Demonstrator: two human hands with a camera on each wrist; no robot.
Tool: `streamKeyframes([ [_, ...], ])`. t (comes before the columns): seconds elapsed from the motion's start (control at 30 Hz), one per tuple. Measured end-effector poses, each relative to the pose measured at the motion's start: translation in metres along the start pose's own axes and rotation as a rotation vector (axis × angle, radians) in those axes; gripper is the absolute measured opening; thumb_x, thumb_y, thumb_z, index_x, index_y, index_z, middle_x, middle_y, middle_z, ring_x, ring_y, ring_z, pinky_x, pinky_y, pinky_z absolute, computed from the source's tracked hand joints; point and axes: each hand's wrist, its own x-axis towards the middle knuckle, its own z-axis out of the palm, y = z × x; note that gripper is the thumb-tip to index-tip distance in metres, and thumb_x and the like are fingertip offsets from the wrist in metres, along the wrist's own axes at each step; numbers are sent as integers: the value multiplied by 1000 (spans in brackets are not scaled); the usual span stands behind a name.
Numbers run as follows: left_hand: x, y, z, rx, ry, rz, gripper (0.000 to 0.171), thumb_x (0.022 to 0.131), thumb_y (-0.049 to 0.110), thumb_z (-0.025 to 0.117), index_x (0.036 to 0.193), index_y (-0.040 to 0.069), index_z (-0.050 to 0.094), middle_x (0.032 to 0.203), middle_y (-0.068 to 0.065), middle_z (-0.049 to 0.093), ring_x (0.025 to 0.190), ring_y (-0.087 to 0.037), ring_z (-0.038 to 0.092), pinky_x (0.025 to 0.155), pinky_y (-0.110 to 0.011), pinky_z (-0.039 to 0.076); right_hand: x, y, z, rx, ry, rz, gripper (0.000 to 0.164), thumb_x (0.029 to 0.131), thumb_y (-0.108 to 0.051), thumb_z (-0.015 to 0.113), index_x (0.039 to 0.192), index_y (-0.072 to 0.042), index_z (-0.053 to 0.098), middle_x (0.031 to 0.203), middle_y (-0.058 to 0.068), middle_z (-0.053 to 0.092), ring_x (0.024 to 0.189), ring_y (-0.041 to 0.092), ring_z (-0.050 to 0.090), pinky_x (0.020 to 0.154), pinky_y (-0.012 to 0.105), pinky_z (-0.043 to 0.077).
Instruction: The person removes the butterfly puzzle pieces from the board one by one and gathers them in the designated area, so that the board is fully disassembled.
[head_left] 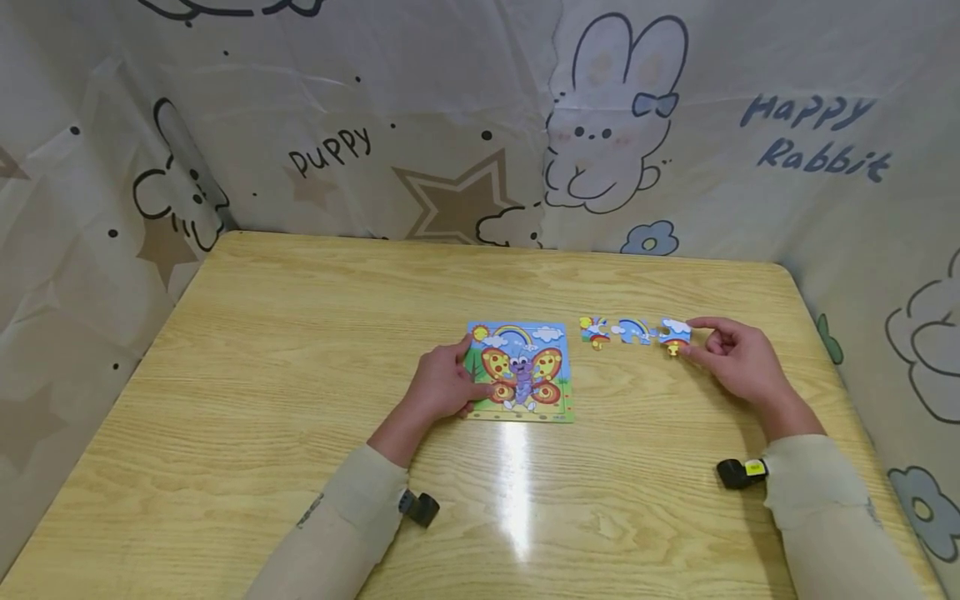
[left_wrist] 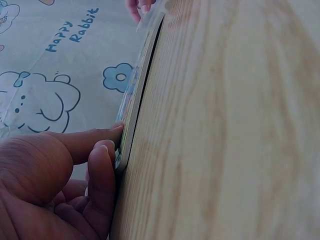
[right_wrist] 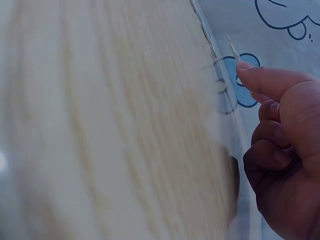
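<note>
My left hand (head_left: 442,383) grips the left side of a square butterfly jigsaw puzzle (head_left: 523,371), with its thumb over the picture. In the left wrist view the puzzle's edge (left_wrist: 137,107) shows as a thin slab between thumb and curled fingers. Off to the right, my right hand (head_left: 738,362) pinches a jigsaw piece (head_left: 675,331) showing cloud and a red-orange patch. The right wrist view catches that piece edge-on at the fingertips, other fingers curled in. Between the hands lie two more pieces: a rainbow piece (head_left: 635,331) and a sun piece (head_left: 592,326).
The wooden table (head_left: 300,333) reaches back to a printed cloth (head_left: 450,125) that hangs behind and along both sides. Small black devices, one on the left wrist (head_left: 422,508) and one on the right wrist (head_left: 737,473), stick out from the sleeves.
</note>
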Motion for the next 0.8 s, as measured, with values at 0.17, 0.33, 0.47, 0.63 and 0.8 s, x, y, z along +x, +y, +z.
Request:
streamKeyframes([
  [0.17, 0, 0, 0, 1, 1, 3, 94, 82, 13, 85, 157, 7, 29, 60, -8, 57, 40, -17, 56, 41, -27, 47, 5, 5, -1, -29, -16, 10, 43, 91, -37, 76, 121, -8, 67, 68, 6, 43, 57, 17, 36, 57, 32, 30],
  [0.33, 0, -1, 1, -1, 2, 0, 95, 82, 14, 86, 157, 7, 29, 62, -7, 55, 41, -18, 57, 41, -27, 47, 7, 9, -4, -55, -41, 12, 45, 91, -39, 75, 122, -8, 67, 68, 6, 43, 58, 18, 35, 63, 31, 30],
  [0.47, 1, -2, 1, -1, 4, 6, 95, 82, 14, 86, 157, 7, 29, 61, -8, 55, 41, -18, 57, 41, -27, 48, 9, 10, -5, -55, -59, -12, 45, 90, -37, 76, 121, -6, 68, 67, 6, 43, 59, 18, 35, 65, 31, 29],
  [0.63, 1, -2, 0, -1, 2, 11, 95, 82, 13, 85, 157, 7, 28, 60, -8, 55, 41, -18, 57, 41, -28, 48, 11, 11, -5, -53, -82, -14, 46, 91, -37, 76, 122, -4, 68, 68, 6, 44, 62, 19, 38, 66, 31, 29],
  [0.8, 0, -2, 0, -2, 0, 11, 95, 82, 13, 85, 157, 7, 28, 60, -9, 57, 41, -18, 57, 42, -28, 49, 13, 11, -5, -63, -94, -7, 47, 91, -38, 75, 123, -4, 69, 69, 6, 46, 62, 19, 40, 64, 30, 30],
])
